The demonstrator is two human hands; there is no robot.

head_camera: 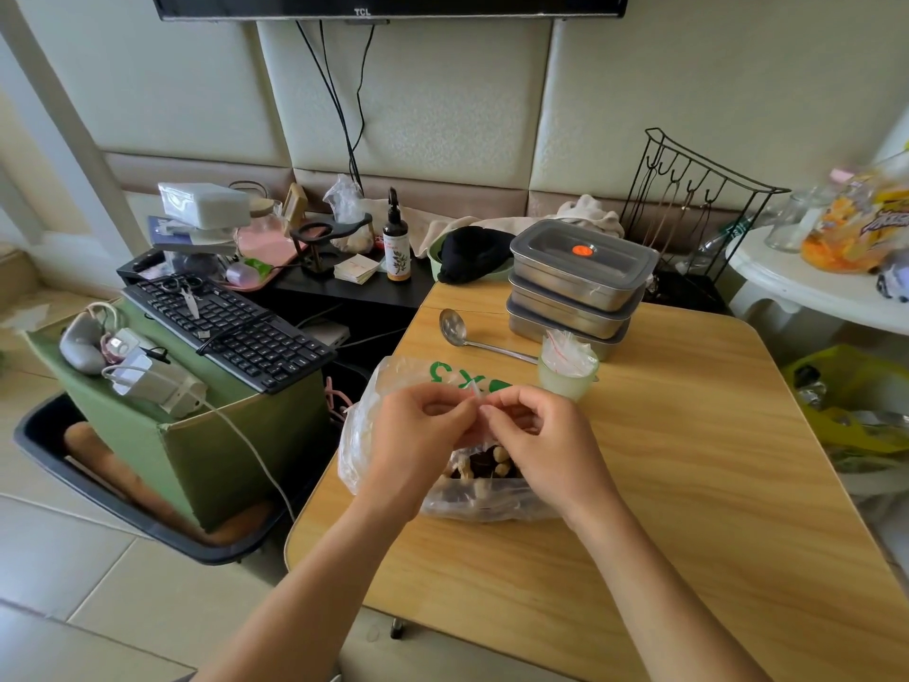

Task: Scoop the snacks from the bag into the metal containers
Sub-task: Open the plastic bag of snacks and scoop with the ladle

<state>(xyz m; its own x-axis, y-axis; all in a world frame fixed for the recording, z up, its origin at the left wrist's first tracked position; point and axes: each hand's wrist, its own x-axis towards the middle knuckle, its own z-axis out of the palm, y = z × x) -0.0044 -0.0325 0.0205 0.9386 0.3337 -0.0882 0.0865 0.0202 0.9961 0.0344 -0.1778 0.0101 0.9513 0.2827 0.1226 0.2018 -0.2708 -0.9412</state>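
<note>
Left hand (413, 435) + right hand (538, 435): pinching bag (393, 376) top | snacks (484, 462) below hands

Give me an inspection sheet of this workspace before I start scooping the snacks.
Surface: wooden table, bare grain at the right.
Job's things: plastic bag holding snacks; three metal containers stacked, lids on; ladle lying untouched beside them.
Clutter: green cup stuffed with small bags; spray bottle; keyboard on a green box.
Hands: left hand and right hand both pinch the bag's top.
Cables: white cable hanging off the box; black cables down the wall.
Surroundings: television above; wire rack; white side table.
</note>
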